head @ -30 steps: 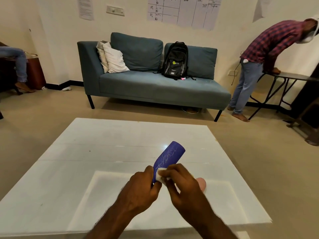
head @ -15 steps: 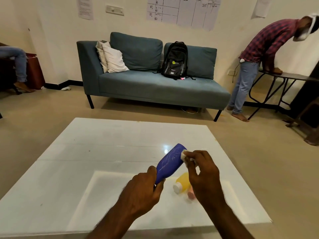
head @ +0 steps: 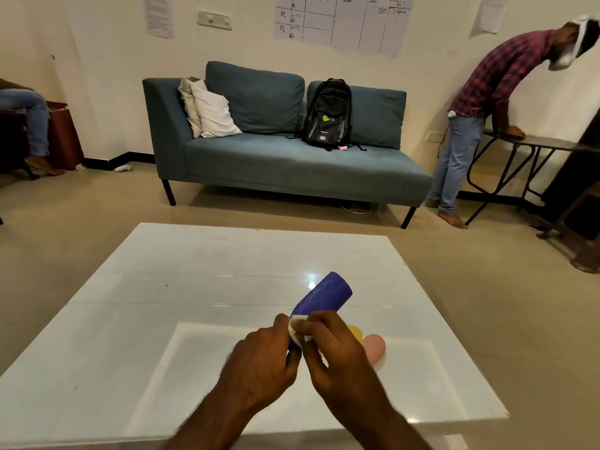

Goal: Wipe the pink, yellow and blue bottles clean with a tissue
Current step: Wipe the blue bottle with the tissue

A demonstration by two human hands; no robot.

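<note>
My left hand (head: 259,362) grips the lower end of the blue bottle (head: 324,295), which tilts up and away over the white table (head: 162,319). My right hand (head: 337,355) pinches a white tissue (head: 297,331) against the bottle's side, close to my left fingers. Behind my right hand, the yellow bottle (head: 356,332) and the pink bottle (head: 375,347) lie on the table, both mostly hidden.
A blue sofa (head: 285,160) with a black backpack (head: 328,116) and pillows stands beyond the table. A person (head: 480,102) leans on a dark side table (head: 535,144) at the right. Another person's legs (head: 29,125) show at the far left.
My right hand has slid the tissue from the bottle's upper end back down to its lower part near my left hand. The yellow bottle is now mostly covered by my right hand.
</note>
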